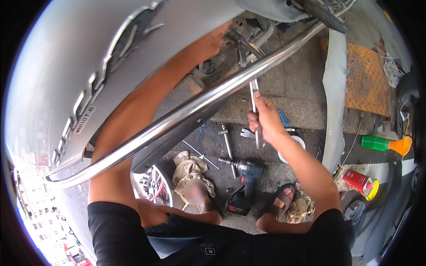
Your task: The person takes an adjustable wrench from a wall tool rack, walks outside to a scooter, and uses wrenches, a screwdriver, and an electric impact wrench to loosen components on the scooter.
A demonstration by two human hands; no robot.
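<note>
My right hand (266, 116) grips a metal wrench (253, 96), its fingers wrapped around the shank. The wrench's upper end passes behind a chrome bar (213, 91) on the vehicle. My left arm reaches behind that bar, under the grey body panel (133, 43). Only part of my left hand (221, 33) shows, close to a perforated metal disc (239, 25) and a dark shaft-like part (244, 41). My left fingers are hidden. Below my right hand lie a forked metal tool (247, 133) and a blue-handled screwdriver (283, 118).
A cordless impact wrench (249, 176), a sliding T-bar wrench (227, 143) and a cloth (188, 166) lie between my feet. At right are a rusty tread plate (364, 79), a green bottle (374, 143) with an orange funnel (400, 146), and a red container (356, 181). A grey panel (334, 96) stands nearer.
</note>
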